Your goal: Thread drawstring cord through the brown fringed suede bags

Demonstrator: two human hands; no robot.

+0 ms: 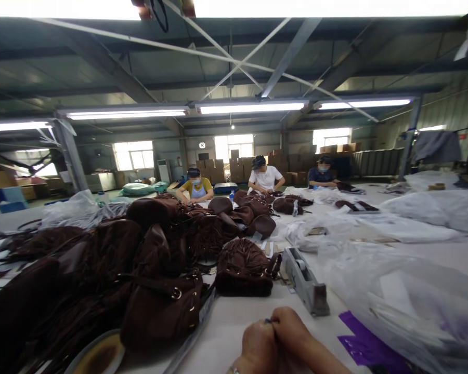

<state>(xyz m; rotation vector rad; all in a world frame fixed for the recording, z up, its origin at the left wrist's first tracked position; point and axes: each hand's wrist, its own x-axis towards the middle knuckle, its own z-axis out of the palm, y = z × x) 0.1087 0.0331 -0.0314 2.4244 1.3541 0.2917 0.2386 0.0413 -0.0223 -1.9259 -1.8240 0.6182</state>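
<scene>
Low in the view, my left hand point(258, 344) and my right hand point(292, 326) are closed and pressed together above the white table point(222, 332). A tiny bluish bit shows between the fingers, too small to name. Just beyond the hands stands a grey tape dispenser point(304, 283), apart from them. A dark brown gathered bag point(244, 265) sits upright to its left. Nearer on the left lies another brown bag point(161, 311) with a strap and a gold-coloured buckle.
A large heap of brown bags point(113, 249) covers the left side. Clear plastic bags point(405, 285) and a purple piece point(368, 345) lie at right. A round dish point(77, 354) stands at the near left. Several people work across the table, including one in white point(271, 179).
</scene>
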